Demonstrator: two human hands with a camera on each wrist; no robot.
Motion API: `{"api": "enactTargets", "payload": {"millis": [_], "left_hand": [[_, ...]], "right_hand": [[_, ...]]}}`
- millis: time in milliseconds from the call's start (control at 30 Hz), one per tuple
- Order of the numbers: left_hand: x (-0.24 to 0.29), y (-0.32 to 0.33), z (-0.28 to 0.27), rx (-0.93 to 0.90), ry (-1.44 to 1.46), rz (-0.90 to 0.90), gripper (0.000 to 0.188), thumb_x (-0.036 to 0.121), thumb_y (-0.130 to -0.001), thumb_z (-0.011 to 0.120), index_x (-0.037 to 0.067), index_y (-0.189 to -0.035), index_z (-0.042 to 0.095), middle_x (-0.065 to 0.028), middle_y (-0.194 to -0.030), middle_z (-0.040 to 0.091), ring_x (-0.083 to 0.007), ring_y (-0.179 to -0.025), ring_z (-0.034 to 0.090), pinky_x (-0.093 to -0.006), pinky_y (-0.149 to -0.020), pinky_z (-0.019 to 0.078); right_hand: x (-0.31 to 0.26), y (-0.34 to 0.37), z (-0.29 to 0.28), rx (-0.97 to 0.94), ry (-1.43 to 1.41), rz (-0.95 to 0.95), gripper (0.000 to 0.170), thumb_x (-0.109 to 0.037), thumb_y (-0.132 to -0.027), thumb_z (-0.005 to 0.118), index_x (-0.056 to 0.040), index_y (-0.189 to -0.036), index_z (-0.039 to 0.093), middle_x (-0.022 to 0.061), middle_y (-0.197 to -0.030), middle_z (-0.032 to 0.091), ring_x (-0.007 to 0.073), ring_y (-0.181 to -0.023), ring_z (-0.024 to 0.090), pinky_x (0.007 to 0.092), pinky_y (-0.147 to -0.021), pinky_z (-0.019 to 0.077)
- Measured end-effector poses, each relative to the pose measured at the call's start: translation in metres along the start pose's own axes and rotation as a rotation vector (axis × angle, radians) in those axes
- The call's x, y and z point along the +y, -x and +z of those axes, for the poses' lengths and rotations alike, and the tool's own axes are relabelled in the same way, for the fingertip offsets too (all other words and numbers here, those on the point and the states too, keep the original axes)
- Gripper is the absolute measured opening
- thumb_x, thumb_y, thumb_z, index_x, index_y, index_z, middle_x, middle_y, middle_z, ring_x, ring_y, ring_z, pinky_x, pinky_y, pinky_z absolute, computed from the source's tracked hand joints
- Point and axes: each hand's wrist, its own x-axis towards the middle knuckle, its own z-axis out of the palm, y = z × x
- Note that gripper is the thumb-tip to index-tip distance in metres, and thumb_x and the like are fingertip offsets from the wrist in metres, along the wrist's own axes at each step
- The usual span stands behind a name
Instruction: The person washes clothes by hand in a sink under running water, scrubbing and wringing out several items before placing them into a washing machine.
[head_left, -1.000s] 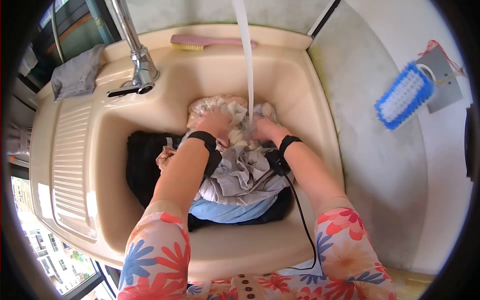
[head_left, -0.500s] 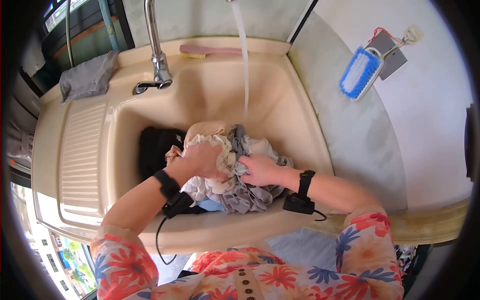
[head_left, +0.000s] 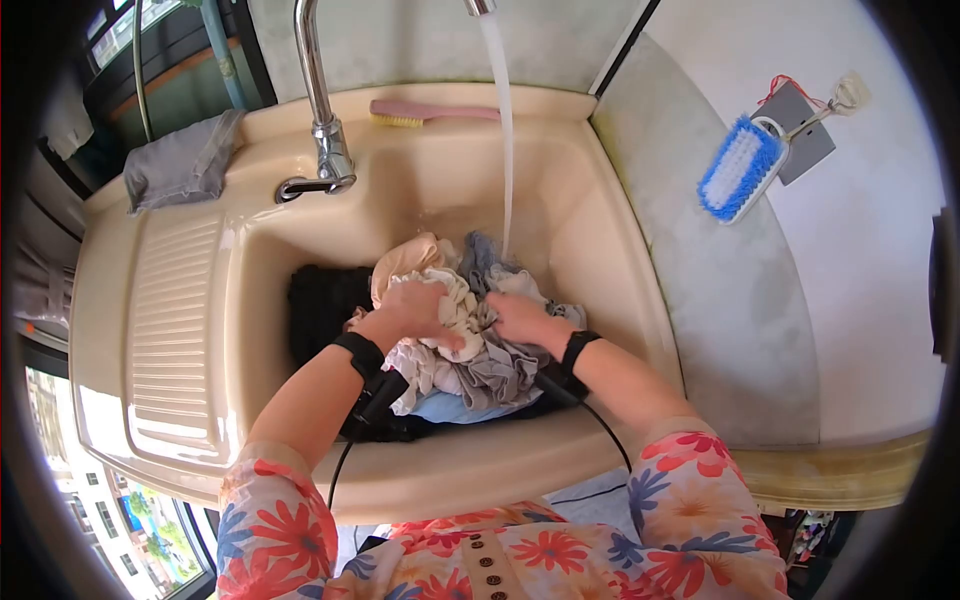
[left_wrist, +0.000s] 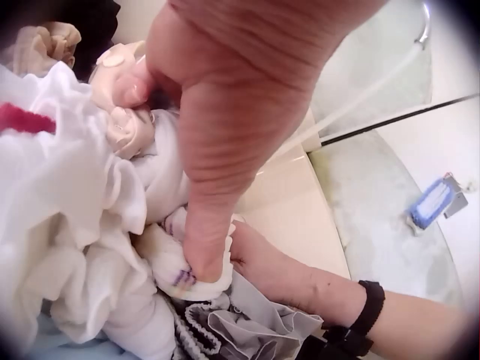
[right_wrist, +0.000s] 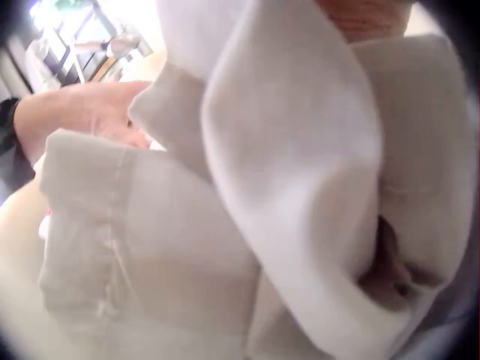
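A heap of wet clothes lies in the beige sink [head_left: 615, 300]. My left hand [head_left: 412, 308] grips a bunched white garment [left_wrist: 67, 180] on top of the heap; its thumb presses on cloth with small purple marks. Close beside it, my right hand [head_left: 525, 320] grips a grey garment [head_left: 495, 372], whose folds fill most of the right wrist view. Most of the fingers of both hands are hidden by cloth. A peach garment [head_left: 405, 262] bulges behind the left hand. Black clothes [head_left: 325, 305] lie to the left, and light blue cloth [head_left: 460, 408] shows underneath.
A water stream [head_left: 504, 140] falls behind the right hand from the chrome faucet [head_left: 335, 160]. A pink brush [head_left: 430, 108] lies on the back ledge. Left are a ribbed drainboard [head_left: 175, 340] and grey cloth [head_left: 185, 165]. A blue-and-white brush [head_left: 742, 168] hangs on the right wall.
Both hands and the light clothes have come from under the water stream toward the sink's front. Over the last half second the hands have stayed close together on the bunched cloth.
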Motion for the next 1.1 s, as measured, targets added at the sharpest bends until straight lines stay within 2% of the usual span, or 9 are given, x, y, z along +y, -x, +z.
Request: {"api": "enactTargets", "payload": {"millis": [200,300,333,367,467,833,867,1033,1100], "left_hand": [[-0.003,-0.022,-0.032,0.183,0.159,-0.091,0.085,0.055,-0.051,0.073,0.009,-0.119,0.050,-0.0175,-0.112,0.054,-0.0290,-0.102,0.055,-0.0385,-0.086,0.0437],[-0.002,-0.026,0.000,0.356,0.259,-0.003,0.089,0.059,-0.050,0.073,0.009,-0.120,0.050,-0.0229,-0.108,0.056,-0.0345,-0.103,0.054,-0.0416,-0.089,0.0409],[0.007,-0.009,0.013,0.277,0.079,0.052,0.097,0.059,-0.050,0.073,0.010,-0.127,0.041,-0.0265,-0.118,0.045,-0.0397,-0.107,0.049,-0.0440,-0.092,0.0387],[0.011,-0.001,0.019,0.196,-0.101,0.105,0.106,0.059,-0.050,0.074,0.010,-0.134,0.031,-0.0302,-0.128,0.035,-0.0450,-0.111,0.044,-0.0464,-0.094,0.0365],[0.005,-0.009,0.023,-0.050,0.003,0.064,0.117,0.060,-0.050,0.074,0.012,-0.139,0.015,-0.0327,-0.136,0.015,-0.0520,-0.115,0.035,-0.0499,-0.097,0.0323],[-0.004,-0.092,0.020,0.157,0.054,0.029,0.093,0.038,-0.056,0.076,0.011,-0.131,0.029,-0.0251,-0.119,0.036,-0.0456,-0.106,0.044,-0.0481,-0.086,0.0429],[0.001,-0.100,0.014,0.189,0.075,-0.044,0.090,0.037,-0.059,0.075,0.013,-0.132,0.029,-0.0255,-0.122,0.033,-0.0456,-0.107,0.044,-0.0491,-0.086,0.0426],[0.012,-0.109,0.003,0.192,0.041,-0.222,0.079,0.043,-0.072,0.064,0.020,-0.136,0.024,-0.0214,-0.138,0.019,-0.0454,-0.114,0.039,-0.0490,-0.088,0.0420],[0.021,-0.088,-0.014,0.225,0.006,-0.181,0.079,0.044,-0.072,0.063,0.021,-0.137,0.023,-0.0188,-0.139,0.018,-0.0472,-0.115,0.036,-0.0513,-0.087,0.0417]], "right_hand": [[0.047,-0.004,-0.057,0.408,-0.063,0.113,0.035,-0.027,-0.074,0.061,-0.0039,-0.099,0.052,0.0186,-0.086,0.061,0.0353,-0.082,0.059,0.0433,-0.070,0.0471],[0.010,0.023,-0.069,-0.253,-0.585,0.319,0.071,-0.048,-0.073,0.063,-0.0013,-0.123,0.042,0.0195,-0.111,0.056,0.0312,-0.101,0.055,0.0390,-0.083,0.0452],[0.036,0.019,-0.018,-0.093,-0.109,-0.153,0.085,-0.056,-0.073,0.057,-0.0020,-0.132,0.031,0.0239,-0.133,0.034,0.0359,-0.122,0.035,0.0459,-0.096,0.0355],[-0.021,0.044,-0.038,-0.343,0.129,0.192,0.091,-0.062,-0.074,0.051,-0.0019,-0.136,0.022,0.0204,-0.143,0.012,0.0373,-0.130,0.017,0.0595,-0.097,0.0251],[-0.030,0.038,-0.018,-0.414,0.243,0.187,0.090,-0.061,-0.077,0.048,-0.0028,-0.138,0.017,0.0167,-0.145,0.004,0.0380,-0.131,0.013,0.0681,-0.091,0.0240],[0.050,-0.033,-0.007,-0.365,0.031,0.231,0.071,-0.028,-0.073,0.063,-0.0091,-0.132,0.028,0.0133,-0.139,0.025,0.0340,-0.123,0.033,0.0624,-0.088,0.0324],[0.103,-0.053,0.045,-0.141,-0.124,0.151,0.064,-0.032,-0.069,0.066,-0.0109,-0.124,0.042,0.0139,-0.125,0.046,0.0333,-0.111,0.047,0.0513,-0.087,0.0391],[0.091,-0.052,0.002,0.127,-0.247,-0.141,0.029,-0.029,-0.074,0.062,-0.0055,-0.092,0.062,0.0196,-0.092,0.062,0.0331,-0.086,0.060,0.0365,-0.076,0.0464],[0.081,-0.043,-0.032,0.143,-0.190,0.286,0.027,-0.027,-0.077,0.059,-0.0055,-0.093,0.062,0.0194,-0.095,0.061,0.0318,-0.090,0.059,0.0376,-0.078,0.0460]]}}
